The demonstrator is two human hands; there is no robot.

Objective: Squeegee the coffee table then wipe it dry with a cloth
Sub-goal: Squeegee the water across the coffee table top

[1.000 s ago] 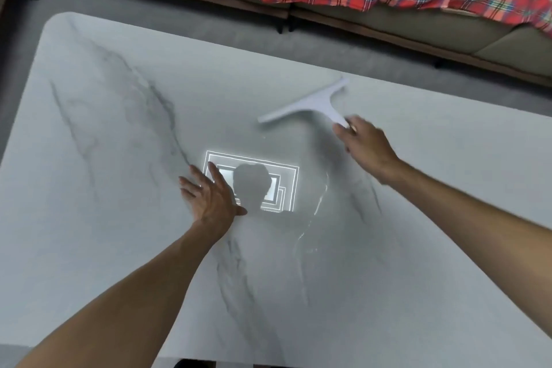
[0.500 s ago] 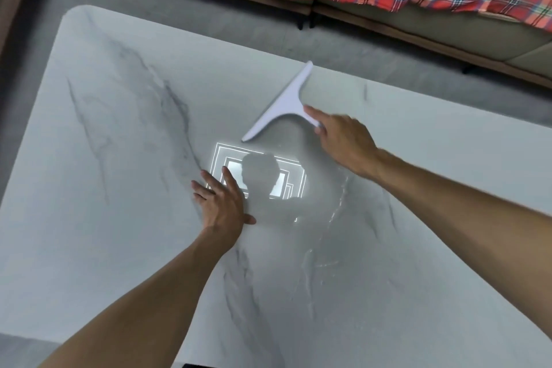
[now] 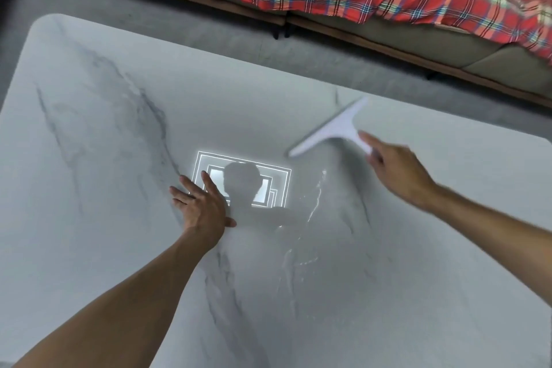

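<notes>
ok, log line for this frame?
phase: squeegeeing | right hand: grips squeegee handle | left hand: flat on coffee table | water streaks: centre | cloth: not in view

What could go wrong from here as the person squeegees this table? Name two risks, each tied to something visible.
1. The right hand seems to hold the squeegee only near the end of its handle, so the blade may tilt and skip water.
2. Water streaks lie beside the left hand, which is pressed flat on the coffee table; it could smear them or slip.
</notes>
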